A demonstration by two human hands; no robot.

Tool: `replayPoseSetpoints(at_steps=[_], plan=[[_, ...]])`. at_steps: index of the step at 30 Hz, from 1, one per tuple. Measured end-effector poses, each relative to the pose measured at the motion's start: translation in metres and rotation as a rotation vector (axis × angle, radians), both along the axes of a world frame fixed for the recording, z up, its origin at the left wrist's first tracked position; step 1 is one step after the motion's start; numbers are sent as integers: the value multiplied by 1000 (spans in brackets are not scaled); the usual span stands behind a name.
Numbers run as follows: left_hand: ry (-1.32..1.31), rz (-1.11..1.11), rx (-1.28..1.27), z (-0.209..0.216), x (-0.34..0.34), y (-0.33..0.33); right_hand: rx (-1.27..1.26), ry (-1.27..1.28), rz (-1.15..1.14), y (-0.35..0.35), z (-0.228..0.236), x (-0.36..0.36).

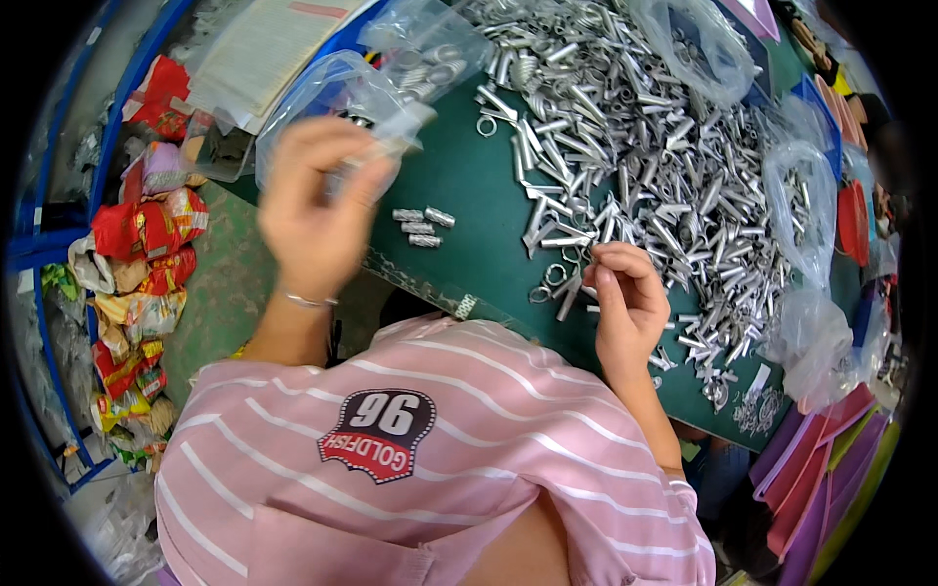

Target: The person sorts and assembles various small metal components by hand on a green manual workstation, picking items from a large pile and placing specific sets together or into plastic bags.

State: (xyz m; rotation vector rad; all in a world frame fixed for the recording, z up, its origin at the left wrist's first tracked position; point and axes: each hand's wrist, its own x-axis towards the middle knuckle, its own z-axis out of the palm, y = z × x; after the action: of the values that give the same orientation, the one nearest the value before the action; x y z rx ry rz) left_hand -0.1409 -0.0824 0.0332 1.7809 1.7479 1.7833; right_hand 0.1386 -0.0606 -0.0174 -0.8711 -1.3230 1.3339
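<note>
Head view: left hand [315,210] is raised at 10 o'clock over the bench [469,186], fingers [337,137] curled around small metal parts at the mouth of a clear bag [337,93]; motion blur hides the exact grip. Right hand [625,303] rests at 3 o'clock on the near edge of the tube pile [635,146], fingers [611,264] pinched on one tube. Three springs [420,227] lie apart between the hands, at 12 o'clock from the torso.

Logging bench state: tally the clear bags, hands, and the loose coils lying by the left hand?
Clear bags: 4
Hands: 2, left hand and right hand
Coils between the hands: 4
Total: 10
</note>
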Motion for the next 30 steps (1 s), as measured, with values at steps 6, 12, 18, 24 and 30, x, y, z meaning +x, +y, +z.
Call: replayPoseSetpoints(at_steps=[6, 12, 18, 24, 30], plan=[[386, 199, -230, 27, -42, -6, -42, -31, 2, 1, -3, 1], [79, -246, -273, 19, 41, 8, -33, -130, -18, -1, -4, 4], [371, -319, -644, -58, 87, 35, -47, -186, -46, -10, -1, 12], [126, -441, -640, -63, 87, 40, -51, -174, -68, -9, -8, 12], [-130, -658, -416, -43, 100, 26, -25, -136, -9, -2, 5, -1]])
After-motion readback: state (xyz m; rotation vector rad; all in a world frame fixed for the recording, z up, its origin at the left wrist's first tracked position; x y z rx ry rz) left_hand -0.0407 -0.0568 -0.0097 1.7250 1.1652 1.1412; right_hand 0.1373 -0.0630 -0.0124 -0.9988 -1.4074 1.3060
